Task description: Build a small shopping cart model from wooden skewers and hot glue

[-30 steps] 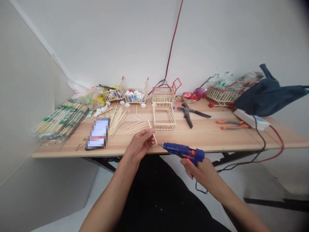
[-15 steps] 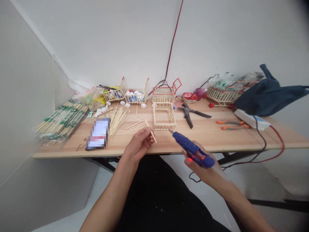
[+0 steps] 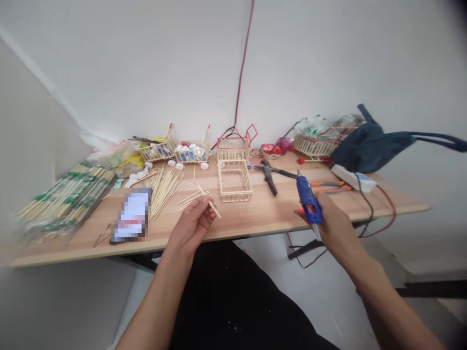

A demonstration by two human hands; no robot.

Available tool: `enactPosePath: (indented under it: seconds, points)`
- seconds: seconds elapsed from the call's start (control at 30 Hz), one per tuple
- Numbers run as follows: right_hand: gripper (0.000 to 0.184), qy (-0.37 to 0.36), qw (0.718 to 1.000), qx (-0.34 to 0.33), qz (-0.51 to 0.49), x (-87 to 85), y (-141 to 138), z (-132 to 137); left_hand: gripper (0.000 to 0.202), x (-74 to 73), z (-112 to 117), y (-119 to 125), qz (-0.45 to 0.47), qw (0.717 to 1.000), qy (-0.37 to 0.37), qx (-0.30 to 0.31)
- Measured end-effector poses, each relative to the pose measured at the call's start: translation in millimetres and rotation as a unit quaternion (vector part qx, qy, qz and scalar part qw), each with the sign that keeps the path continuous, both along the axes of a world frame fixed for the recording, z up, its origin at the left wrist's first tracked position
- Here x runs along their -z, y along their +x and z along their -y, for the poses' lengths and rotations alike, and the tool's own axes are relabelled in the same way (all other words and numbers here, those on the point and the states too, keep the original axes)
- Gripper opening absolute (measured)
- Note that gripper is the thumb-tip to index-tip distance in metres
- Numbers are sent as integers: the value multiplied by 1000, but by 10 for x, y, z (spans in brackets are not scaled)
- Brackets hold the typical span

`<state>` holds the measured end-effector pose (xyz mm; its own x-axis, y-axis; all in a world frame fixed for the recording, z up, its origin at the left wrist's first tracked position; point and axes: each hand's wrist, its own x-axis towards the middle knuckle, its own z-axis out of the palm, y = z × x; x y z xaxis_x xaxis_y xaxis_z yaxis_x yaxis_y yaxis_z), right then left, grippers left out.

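Observation:
Between the thumb and fingers of my left hand (image 3: 195,221) is a thin wooden stick (image 3: 214,209), held over the front of the table. My right hand (image 3: 333,221) is wrapped round a blue hot glue gun (image 3: 308,199), its nozzle pointing away toward the back and a clear glue stick jutting from its rear. An open frame basket of glued sticks (image 3: 235,197) stands on the table between my hands, touched by neither. Short cut sticks (image 3: 189,197) lie just beyond my left hand, and a pile of longer sticks (image 3: 166,192) is left of them.
Behind are small stick carts (image 3: 191,153), one red-trimmed cart (image 3: 233,143) and a bowl of red paint (image 3: 270,150). Black cutters (image 3: 268,177), orange pliers (image 3: 330,184), a white box (image 3: 353,177) and a dark bag (image 3: 368,146) sit right. A phone (image 3: 131,214) and bagged sticks (image 3: 69,194) lie left.
My right hand has swung the glue gun rightward, away from the stick frame, and its nozzle now points more toward the wall. My left hand still holds the stick. The view has shifted right.

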<state>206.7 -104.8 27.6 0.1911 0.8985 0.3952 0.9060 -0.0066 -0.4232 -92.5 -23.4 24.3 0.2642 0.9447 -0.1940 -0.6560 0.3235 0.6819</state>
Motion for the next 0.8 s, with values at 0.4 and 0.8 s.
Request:
enactPosePath:
  seconds: [0.4, 0.8]
  points:
    - [29, -106, 974, 73, 184, 257, 1515, -712, 16, -120, -47, -226, -33, 996, -22, -75]
    - [28, -124, 983, 49, 130, 222, 1689, -662, 31, -68, -106, -230, -55, 997, 5, -53]
